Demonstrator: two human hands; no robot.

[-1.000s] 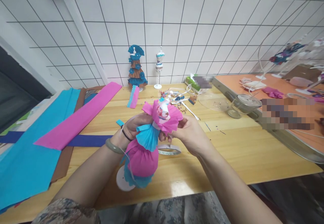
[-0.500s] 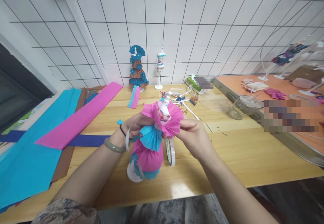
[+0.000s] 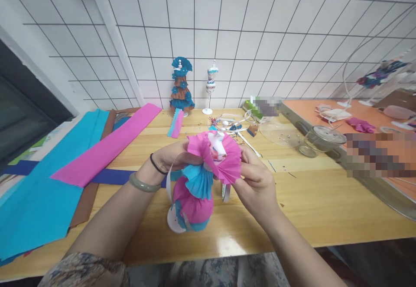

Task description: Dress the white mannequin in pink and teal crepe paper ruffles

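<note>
A small white dress-form mannequin (image 3: 217, 145) stands in front of me, wrapped in crepe paper. A pleated pink crepe paper ruffle (image 3: 232, 159) fans out around its upper body. Below hang a pleated blue piece (image 3: 198, 182) and a puffed pink skirt (image 3: 195, 202) with a blue hem. My left hand (image 3: 175, 155) is closed on the ruffle's left side, its fingertips partly hidden by paper. On the right edge, my right hand (image 3: 258, 176) pinches the ruffle between thumb and fingers. A tape roll (image 3: 225, 191) shows partly behind the ruffle, under my right hand.
Blue crepe paper (image 3: 42, 191) and a pink strip (image 3: 107, 148) lie left. Behind stand a blue-brown dressed mannequin (image 3: 181, 88) and a plainer mannequin (image 3: 210, 88). Paper scraps (image 3: 235, 127) lie mid-table. A glass jar (image 3: 325, 139) sits right, near an orange surface (image 3: 341, 116).
The whole view has shifted slightly. Both hands still hold the ruffle, which is tilted a little more to the right; the tape roll is now more covered by it.
</note>
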